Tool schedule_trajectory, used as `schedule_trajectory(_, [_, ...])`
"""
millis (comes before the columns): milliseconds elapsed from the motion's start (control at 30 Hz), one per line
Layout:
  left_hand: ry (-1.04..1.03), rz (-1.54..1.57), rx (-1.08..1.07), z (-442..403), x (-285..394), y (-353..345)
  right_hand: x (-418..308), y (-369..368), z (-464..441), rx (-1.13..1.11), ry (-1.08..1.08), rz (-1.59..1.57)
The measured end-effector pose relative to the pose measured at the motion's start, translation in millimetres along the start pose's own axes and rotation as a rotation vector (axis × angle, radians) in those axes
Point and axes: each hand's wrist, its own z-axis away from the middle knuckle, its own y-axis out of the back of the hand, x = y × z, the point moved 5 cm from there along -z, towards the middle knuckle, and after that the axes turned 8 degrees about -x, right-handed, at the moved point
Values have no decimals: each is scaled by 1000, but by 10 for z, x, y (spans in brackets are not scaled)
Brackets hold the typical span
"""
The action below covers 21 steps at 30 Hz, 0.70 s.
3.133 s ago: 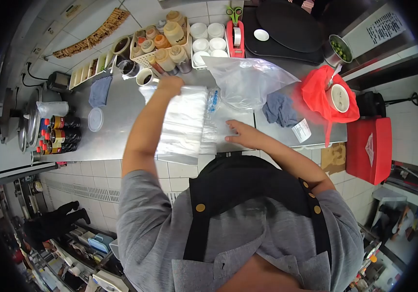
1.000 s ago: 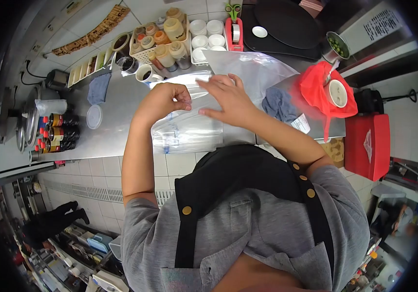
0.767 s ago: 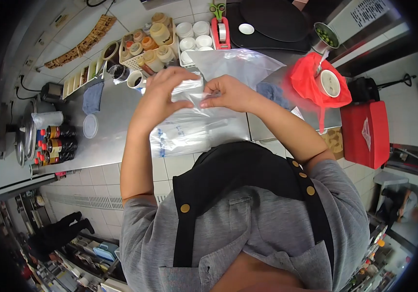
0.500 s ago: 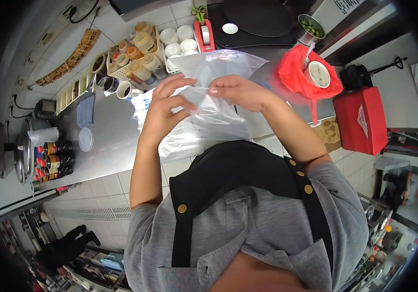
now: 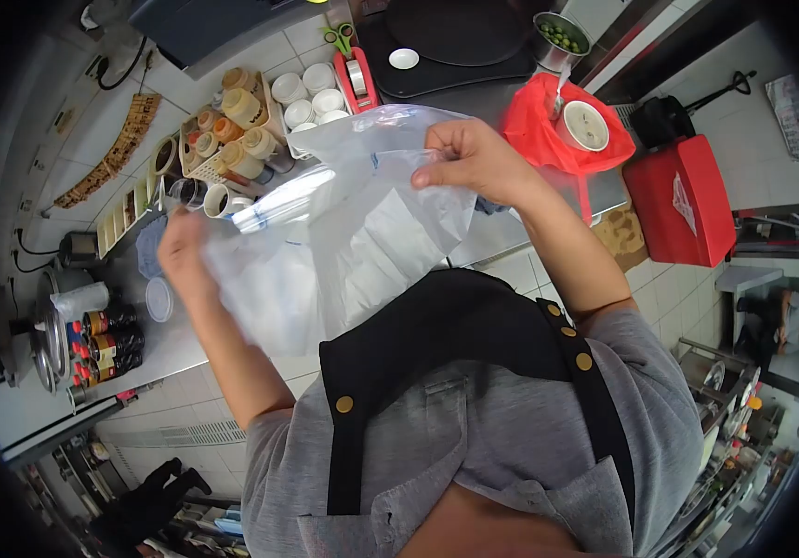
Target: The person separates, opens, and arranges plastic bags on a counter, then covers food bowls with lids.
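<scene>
A large clear plastic bag (image 5: 371, 232) spreads out in front of my apron, above the steel counter. My right hand (image 5: 474, 163) pinches its upper right edge between thumb and fingers. Far out on the left, my left hand (image 5: 185, 253) is closed at the bag's other side, its fingers smeared by motion. Blue print shows on parts of the plastic. White sheet-like material shows through or on the bag; I cannot tell which.
Behind the bag stand a basket of sauce bottles (image 5: 243, 110), white tubs (image 5: 290, 89) and a red tape dispenser (image 5: 355, 82). To the right, a red bag (image 5: 534, 139) surrounds a white bowl (image 5: 585, 126). Dark bottles (image 5: 111, 346) and a round lid (image 5: 159, 299) are left.
My left hand has swung out to the left and down, away from my right hand. The plastic between them has spread wide. The view has shifted slightly.
</scene>
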Motion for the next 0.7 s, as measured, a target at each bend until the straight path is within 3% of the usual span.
schedule_trajectory(67, [-599, -445, -402, 184, 967, -980, -50, -144, -94, -44, 65, 8])
schedule_trajectory(167, [-618, -567, -574, 426, 1390, -1618, -112, -375, -174, -158, 93, 150])
schedule_trajectory(233, [-731, -697, -800, 491, 1308, -1837, -59, -516, -183, -313, 77, -123])
schedule_trajectory(267, [-733, -697, -802, 484, 1296, -1835, -85, -488, -171, -311, 79, -123])
schedule_trajectory(333, [-964, -662, -887, 551, 1325, -1843, -32, -342, -103, -198, -136, -437])
schedule_trajectory(367, [-966, -657, -890, 577, 1318, -1835, -3, -260, -67, -192, -137, -438])
schedule_trajectory(433, [-879, -654, -1201, 757, 1225, -1848, 217, 70, -14, -13, -269, -342])
schedule_trajectory(467, [-729, -614, -1225, 846, 1159, -1872, 416, 280, -18, 48, -247, -102])
schedule_trajectory(500, [-729, -612, -1227, 880, 1126, -1869, 377, 239, 18, 49, -248, -103])
schedule_trajectory(567, [-644, -679, -1318, 917, 1027, -1897, 8, 210, 208, 413, -123, 622])
schedule_trajectory(600, [-644, -680, -1315, 896, 1047, -1918, -66, 122, 257, 412, -121, 624])
schedule_trajectory(667, [-553, -794, -1232, 789, 1084, -1946, -509, -286, 433, 297, 658, 1016])
schedule_trajectory(700, [-551, -796, -1230, 763, 1097, -1944, -579, -333, 483, 295, 660, 1015])
